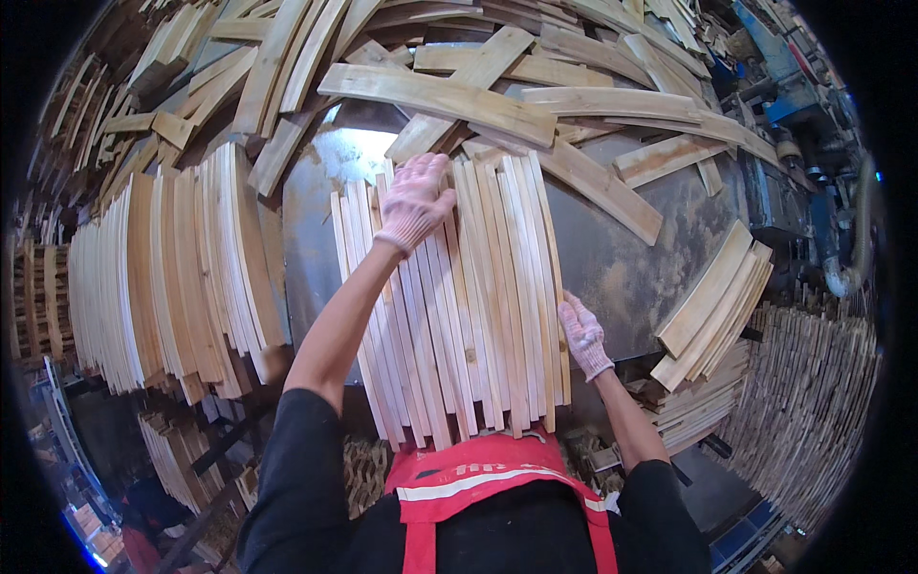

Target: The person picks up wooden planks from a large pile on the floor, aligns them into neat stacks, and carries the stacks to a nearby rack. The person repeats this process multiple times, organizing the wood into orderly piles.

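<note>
Before me, a row of wooden slats stands on edge, packed side by side on a metal table. Their near ends reach my red apron and are uneven. My left hand, in a pale knitted glove, rests on the far ends of the slats, fingers pointing away from me. My right hand, gloved too, lies flat against the outer right slat, its fingers extended. Neither hand is plainly closed around a slat.
Loose boards lie crisscrossed on the table's far side. Another row of slats stands at left. A small stack of boards lies at the right edge. Blue machinery is at far right. Part of another person shows at lower left.
</note>
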`<state>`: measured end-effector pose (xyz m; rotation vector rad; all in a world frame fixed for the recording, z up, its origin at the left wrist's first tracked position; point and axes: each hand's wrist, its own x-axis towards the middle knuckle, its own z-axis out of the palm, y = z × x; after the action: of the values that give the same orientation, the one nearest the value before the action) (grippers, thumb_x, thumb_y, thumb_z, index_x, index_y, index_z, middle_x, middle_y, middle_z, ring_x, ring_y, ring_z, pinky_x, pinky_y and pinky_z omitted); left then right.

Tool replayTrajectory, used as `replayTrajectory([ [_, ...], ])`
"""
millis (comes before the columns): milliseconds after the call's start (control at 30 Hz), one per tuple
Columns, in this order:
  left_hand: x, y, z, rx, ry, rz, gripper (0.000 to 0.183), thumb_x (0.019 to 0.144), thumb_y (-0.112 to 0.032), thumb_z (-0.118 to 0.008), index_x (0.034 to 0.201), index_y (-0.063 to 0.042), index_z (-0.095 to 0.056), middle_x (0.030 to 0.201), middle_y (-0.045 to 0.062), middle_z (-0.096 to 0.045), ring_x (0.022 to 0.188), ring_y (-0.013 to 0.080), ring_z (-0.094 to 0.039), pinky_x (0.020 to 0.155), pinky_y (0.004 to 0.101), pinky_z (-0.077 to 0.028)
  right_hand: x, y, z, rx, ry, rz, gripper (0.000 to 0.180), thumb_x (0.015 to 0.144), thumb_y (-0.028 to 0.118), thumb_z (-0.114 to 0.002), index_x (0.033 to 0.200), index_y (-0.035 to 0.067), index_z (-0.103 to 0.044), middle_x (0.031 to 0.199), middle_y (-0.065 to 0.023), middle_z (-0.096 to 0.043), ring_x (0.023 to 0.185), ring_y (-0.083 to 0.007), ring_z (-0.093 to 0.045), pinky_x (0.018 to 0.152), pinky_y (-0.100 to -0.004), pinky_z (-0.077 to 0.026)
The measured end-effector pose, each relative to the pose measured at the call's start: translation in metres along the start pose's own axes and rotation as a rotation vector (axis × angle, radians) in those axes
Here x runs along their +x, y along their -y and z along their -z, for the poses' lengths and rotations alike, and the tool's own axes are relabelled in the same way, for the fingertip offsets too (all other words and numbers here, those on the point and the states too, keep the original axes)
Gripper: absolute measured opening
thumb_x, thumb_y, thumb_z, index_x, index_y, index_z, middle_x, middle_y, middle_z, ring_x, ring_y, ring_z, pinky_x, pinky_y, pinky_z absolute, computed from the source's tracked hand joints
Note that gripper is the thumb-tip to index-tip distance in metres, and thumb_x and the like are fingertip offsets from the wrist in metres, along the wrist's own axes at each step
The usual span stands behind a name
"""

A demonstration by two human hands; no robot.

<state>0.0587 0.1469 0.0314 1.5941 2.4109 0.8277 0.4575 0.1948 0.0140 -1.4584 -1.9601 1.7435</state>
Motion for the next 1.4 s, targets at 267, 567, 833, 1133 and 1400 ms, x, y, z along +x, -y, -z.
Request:
replayTrajectory([
  [267,0.032,-0.013,0.022,0.054,0.346,0.035,0.047,0.080,-0.035,-0.062,0.116,-0.006,-0.069,0.156,0.020,-0.045,0.147,0.0337,-0.038,0.123,0.0430,-0.029,-0.026,0.037,-0.008,-0.472,-0.176,0.547,0.068,0.093,0.026,-0.072,0.150,-0.004,-0.047,0.145,-0.0264,-0.055,0.136,-0.0372,-0.054,0.116,-0.0416,-0.042],
  [567,0.015,-0.007,0.082,-0.884,-0.028,0.270,0.043,0.098,-0.024,-0.061,0.136,-0.004,-0.064,0.159,0.017,-0.045,0.152,0.0272,-0.034,0.126,0.0411,-0.024,-0.017,0.078,-0.130,0.146,0.042,0.447,0.102,0.079,0.026,-0.084,0.160,-0.001,-0.029,0.150,-0.0237,-0.050,0.137,-0.0318,-0.052,0.117,-0.0399,-0.040],
  [833,0.017,0.039,0.014,0.130,0.120,0.001,0.038,0.083,-0.020,-0.060,0.118,-0.006,-0.067,0.138,0.020,-0.057,0.131,0.0425,-0.049,0.114,0.0488,-0.038,-0.037,0.108,-0.076,0.540,0.133,0.152,0.075,0.081,0.017,-0.083,0.145,-0.002,-0.049,0.122,-0.0119,-0.069,0.112,-0.0212,-0.066,0.099,-0.0325,-0.054],
  [1133,-0.025,-0.039,0.090,-1.209,-0.167,0.416,0.037,0.093,-0.005,-0.061,0.130,-0.005,-0.054,0.148,0.012,-0.050,0.135,0.0239,-0.048,0.114,0.0383,-0.040,-0.018,0.178,0.005,0.833,0.082,0.183,0.060,0.089,0.031,-0.079,0.135,-0.002,-0.060,0.105,-0.0046,-0.071,0.091,-0.0106,-0.065,0.081,-0.0267,-0.054],
  [1400,-0.045,-0.053,0.099,-1.028,-0.411,0.446,0.051,0.100,-0.011,-0.060,0.148,-0.005,-0.045,0.144,0.013,-0.056,0.129,0.0218,-0.055,0.112,0.0356,-0.045,0.036,0.060,0.183,0.680,-0.253,0.041,0.046,0.087,0.046,-0.078,0.090,0.000,-0.073,0.080,-0.0072,-0.073,0.072,-0.0171,-0.068,0.068,-0.0325,-0.055],
])
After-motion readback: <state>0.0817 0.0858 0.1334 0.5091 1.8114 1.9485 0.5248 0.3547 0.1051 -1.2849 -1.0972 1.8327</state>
